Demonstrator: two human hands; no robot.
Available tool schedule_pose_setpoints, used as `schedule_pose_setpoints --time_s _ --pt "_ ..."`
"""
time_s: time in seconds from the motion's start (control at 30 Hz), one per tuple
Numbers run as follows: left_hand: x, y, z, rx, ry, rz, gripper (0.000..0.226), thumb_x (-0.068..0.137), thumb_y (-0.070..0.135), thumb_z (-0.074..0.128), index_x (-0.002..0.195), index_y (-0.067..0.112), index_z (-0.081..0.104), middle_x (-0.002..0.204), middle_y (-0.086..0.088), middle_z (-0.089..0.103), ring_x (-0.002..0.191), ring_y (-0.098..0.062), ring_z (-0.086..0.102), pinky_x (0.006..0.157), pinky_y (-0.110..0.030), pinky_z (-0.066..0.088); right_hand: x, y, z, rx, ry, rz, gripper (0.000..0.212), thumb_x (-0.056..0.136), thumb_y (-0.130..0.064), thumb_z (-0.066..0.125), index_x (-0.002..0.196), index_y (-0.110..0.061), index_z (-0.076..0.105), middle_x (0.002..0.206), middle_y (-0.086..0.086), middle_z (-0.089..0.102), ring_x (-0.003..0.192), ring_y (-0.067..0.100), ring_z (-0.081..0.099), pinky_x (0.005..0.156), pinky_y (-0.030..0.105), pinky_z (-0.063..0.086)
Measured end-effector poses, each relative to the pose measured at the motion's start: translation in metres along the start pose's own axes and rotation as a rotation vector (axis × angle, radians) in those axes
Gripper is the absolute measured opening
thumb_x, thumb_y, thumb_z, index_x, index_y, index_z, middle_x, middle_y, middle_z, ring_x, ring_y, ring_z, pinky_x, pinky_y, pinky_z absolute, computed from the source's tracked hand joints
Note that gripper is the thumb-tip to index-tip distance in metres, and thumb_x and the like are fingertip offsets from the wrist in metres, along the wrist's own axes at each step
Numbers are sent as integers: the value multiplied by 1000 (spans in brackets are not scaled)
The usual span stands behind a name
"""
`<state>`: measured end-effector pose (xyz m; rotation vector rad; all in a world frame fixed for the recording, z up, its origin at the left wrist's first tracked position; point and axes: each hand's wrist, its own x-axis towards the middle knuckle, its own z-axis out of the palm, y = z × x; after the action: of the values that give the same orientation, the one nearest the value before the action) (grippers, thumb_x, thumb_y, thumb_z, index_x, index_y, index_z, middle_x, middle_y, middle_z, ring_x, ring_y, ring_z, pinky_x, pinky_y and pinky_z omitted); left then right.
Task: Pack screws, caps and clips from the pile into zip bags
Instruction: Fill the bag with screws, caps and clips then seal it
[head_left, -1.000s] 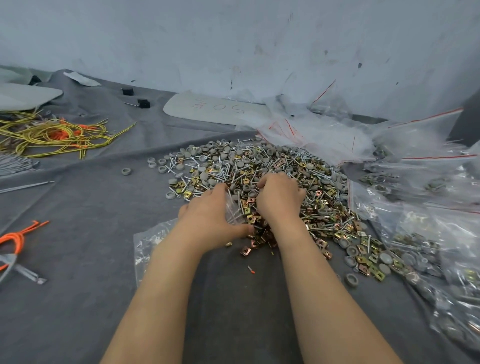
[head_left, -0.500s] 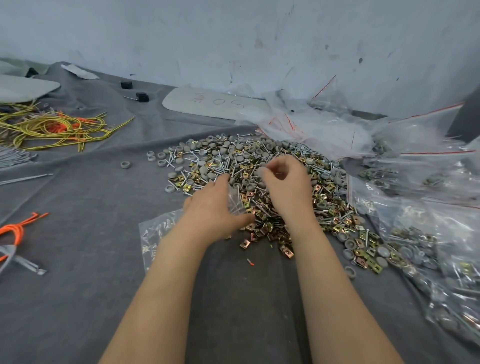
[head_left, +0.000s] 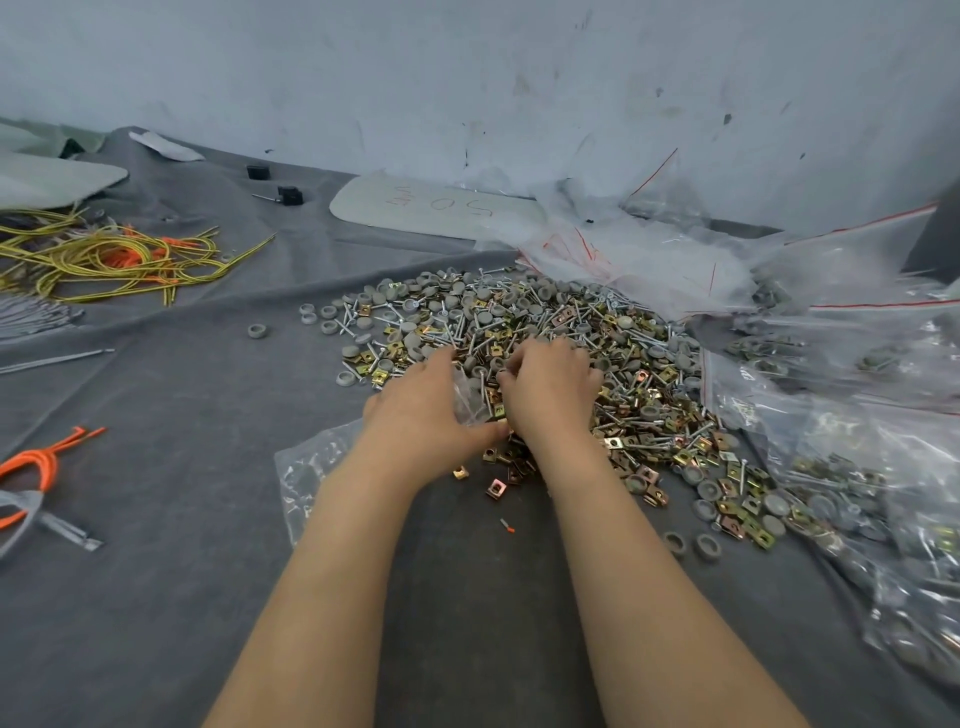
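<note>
- Wall (head_left: 467, 78): pale, scuffed and marked; it closes off the bench at the back.
- Grey cloth (head_left: 156, 545): creased, covering the whole work surface. Yellow cords (head_left: 114, 254) and an orange cord (head_left: 36, 462) lie at the left, a white board (head_left: 426, 208) at the back.
- Filled bags (head_left: 857, 467): a heap of packed bags along the right edge. Judgement: a fair share of the packing is done.
- Pile (head_left: 597, 322): mixed screws, grey caps and brass-coloured clips, mid-cloth, just beyond the hands. Judgement: a large part remains.
- Zip bag (head_left: 311, 467): clear, flat under the left forearm, with its mouth lifted at the pile's near edge.
- Left hand (head_left: 421, 410): grips the bag's mouth.
- Right hand (head_left: 550, 384): close beside the left, palm down on the pile, fingers curled; whether it holds pieces cannot be told.
</note>
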<state>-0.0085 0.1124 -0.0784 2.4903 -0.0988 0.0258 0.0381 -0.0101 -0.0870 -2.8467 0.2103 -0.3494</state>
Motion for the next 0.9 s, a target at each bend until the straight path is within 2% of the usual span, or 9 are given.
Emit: schedule_pose_setpoints --time_s 0.1,0.17,0.23,0.3,0.4,0.5,0.63,0.77,0.9 --pt "1 -1 0 20 11 -27 95 73 52 75 148 19 25 147 -5 41 134 -27 39 109 -47 34 0 1 1 152 38 -19 12 93 -27 58 103 -21 62 112 -1 61 116 24 47 99 43 33" --pt "2 -1 1 40 25 -43 92 73 54 74 144 19 28 145 -5 43 132 -28 41 108 -48 35 -1 6 -2 422 52 -33 3 92 -22 59 93 -22 57 94 -7 59 97 16 54 93 38 44" --pt "3 -1 2 52 49 -51 90 73 54 73 143 19 29 144 -4 44 132 -28 41 108 -48 35 -3 9 -9 652 11 -56 10 89 -19 64 90 -22 54 85 -11 56 81 6 54 77 24 48" --pt "4 -2 3 64 84 -55 88 73 54 72 142 19 30 144 -4 44 132 -28 41 107 -47 35 -5 8 -18 720 -75 -107 14 85 -20 69 83 -23 56 81 -11 59 75 2 55 66 17 42" --pt "6 -2 4 66 113 -66 88 75 51 71 144 19 27 143 -5 44 131 -29 42 106 -46 36 -8 4 -30 742 -272 -233 15 81 -21 74 73 -27 62 74 -8 68 71 3 62 68 23 46" --pt "6 -2 6 39 110 -66 88 75 49 71 144 20 26 140 -5 47 129 -30 44 105 -47 37 -10 2 -35 817 -426 -296 13 87 -19 68 77 -27 69 76 -10 73 73 1 66 77 24 49" --pt "6 -2 5 62 118 -61 93 74 54 71 147 20 25 146 -4 42 134 -28 39 108 -47 34 3 -1 -19 494 -17 -116 18 94 -17 56 106 -19 69 106 -2 69 91 10 60 82 27 46" --pt "5 -2 5 64 113 -56 93 75 54 70 148 20 24 148 -5 40 136 -29 37 109 -47 33 13 -10 1 56 -88 -110 27 93 -19 56 120 -20 63 125 6 58 119 27 50 99 40 41" --pt "4 -2 4 66 118 -65 88 76 52 69 145 18 28 146 -6 42 134 -30 38 107 -45 32 17 -14 8 36 -58 -81 31 90 -16 56 121 -18 60 130 8 52 123 28 45 101 43 35"
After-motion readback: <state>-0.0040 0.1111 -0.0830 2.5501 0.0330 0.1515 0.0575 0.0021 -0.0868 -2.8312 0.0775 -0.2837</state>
